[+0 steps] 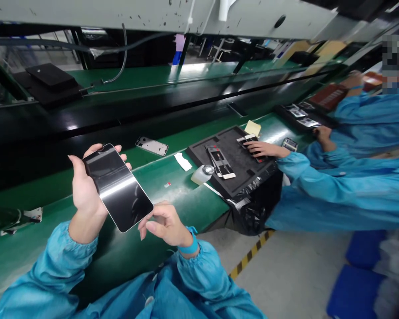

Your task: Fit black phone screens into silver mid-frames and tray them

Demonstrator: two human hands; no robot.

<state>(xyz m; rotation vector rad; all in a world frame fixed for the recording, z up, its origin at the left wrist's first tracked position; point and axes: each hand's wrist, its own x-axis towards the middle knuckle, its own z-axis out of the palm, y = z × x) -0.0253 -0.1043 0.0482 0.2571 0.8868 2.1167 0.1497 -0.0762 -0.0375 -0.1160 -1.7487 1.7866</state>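
Note:
A smartphone (119, 190) with a dark, glossy screen and thin light frame lies tilted across my left hand (88, 190). The fingers of that hand wrap behind it and show past its upper edge, with the thumb along the left side. At the phone's lower right corner, my right hand (164, 223) grips the edge with curled fingers. A blue band (190, 243) circles my right wrist. Past the phone, a grey metal phone frame (152, 145) lies on the green bench, with a crumpled white paper piece (183, 162) to its right.
A small bottle (202, 174) with a metal cap stands beside a black foam tray (199, 153) of phone parts (220, 163). A co-worker's hand (266, 149) rests on a phone in that tray. A black bag (254, 215) hangs at the bench edge. Another person sits farther right.

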